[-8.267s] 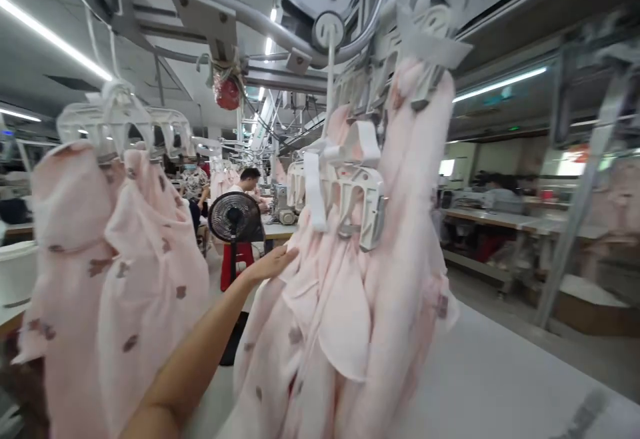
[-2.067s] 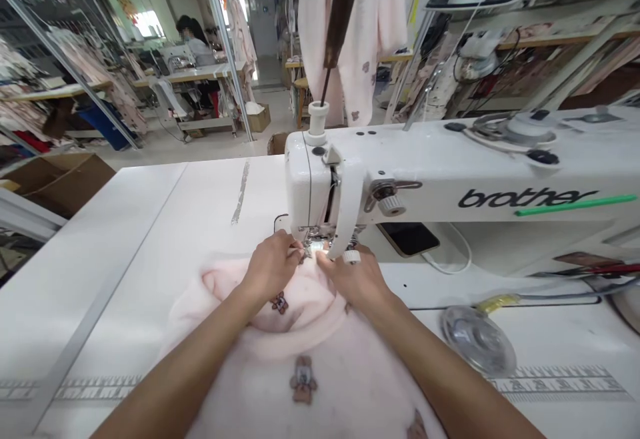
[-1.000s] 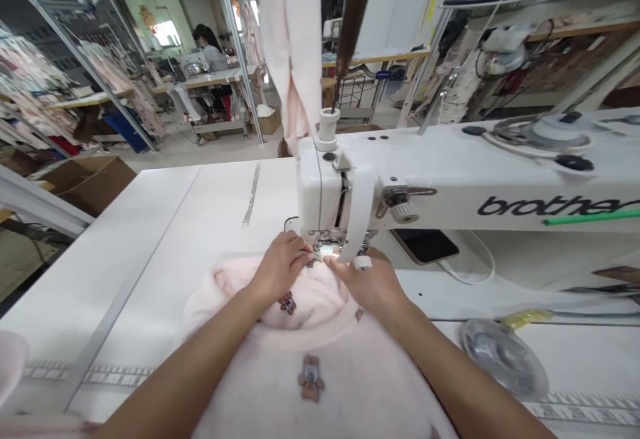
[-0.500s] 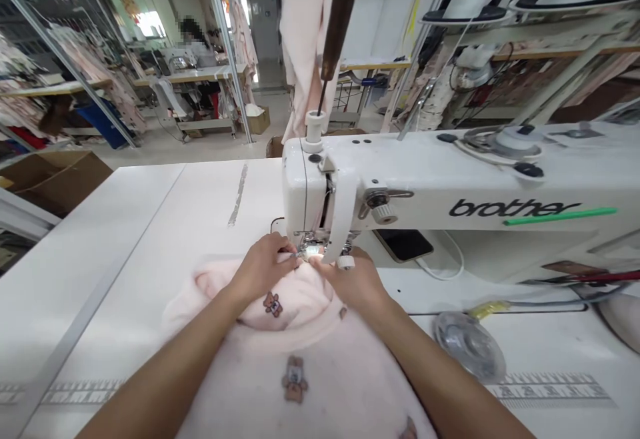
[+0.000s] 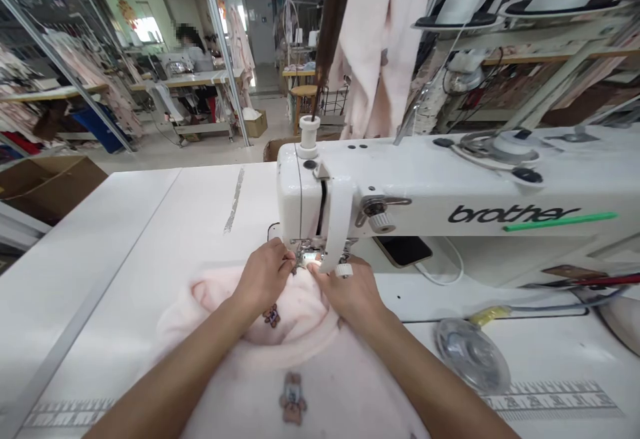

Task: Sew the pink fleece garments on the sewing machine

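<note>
A pale pink fleece garment (image 5: pixel 300 352) with small bear prints lies on the white sewing table (image 5: pixel 125 245) in front of me. Its top edge runs under the needle area of a white Brother sewing machine (image 5: pixel 450 192). My left hand (image 5: pixel 264 277) rests on the fabric left of the presser foot, fingers curled and pinching the edge. My right hand (image 5: pixel 350 292) presses the fabric just right of the foot, fingers closed on the cloth. Both fingertips nearly meet at the needle.
A phone (image 5: pixel 403 250) lies under the machine arm with a white cable. A clear round lid (image 5: pixel 473 355) sits at the right. Pink garments (image 5: pixel 385 39) hang behind the machine. A cardboard box (image 5: pixel 45 182) stands left; a person sits at a far table (image 5: pixel 190 79).
Since the oldest frame I have gone from touching hanging garments to sitting at the machine. Over the last second both hands stay at the presser foot; the hanging garment behind has swung right.
</note>
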### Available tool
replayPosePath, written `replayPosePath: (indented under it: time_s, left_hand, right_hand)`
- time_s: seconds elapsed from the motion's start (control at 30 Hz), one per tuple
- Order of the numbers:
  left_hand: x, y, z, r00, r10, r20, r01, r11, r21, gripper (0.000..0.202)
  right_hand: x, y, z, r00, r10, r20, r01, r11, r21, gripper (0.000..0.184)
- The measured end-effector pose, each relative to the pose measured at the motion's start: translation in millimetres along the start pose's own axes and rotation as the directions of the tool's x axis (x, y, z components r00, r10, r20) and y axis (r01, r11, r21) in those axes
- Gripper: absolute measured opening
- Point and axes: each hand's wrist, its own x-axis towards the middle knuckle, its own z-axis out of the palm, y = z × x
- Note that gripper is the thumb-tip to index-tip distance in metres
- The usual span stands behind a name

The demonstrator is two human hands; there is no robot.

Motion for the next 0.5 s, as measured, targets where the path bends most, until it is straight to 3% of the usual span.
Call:
replayPosePath:
  time_s: [0.3, 0.5]
  left_hand:
    - [-1.9, 1.5, 5.5, 0.998, 0.045, -0.051, -0.041, 0.996, 0.079, 0.019]
    - [-1.3, -0.5, 9.4, 0.992, 0.094, -0.089, -0.079, 0.985, 0.153, 0.021]
  right_hand:
    - [3.8, 0.8, 1.0, 0.999, 0.002, 0.044, 0.0, 0.999, -0.042, 0.02]
    - [5.2, 0.9, 5.2, 1.0, 0.005, -0.01, -0.006, 0.999, -0.045, 0.019]
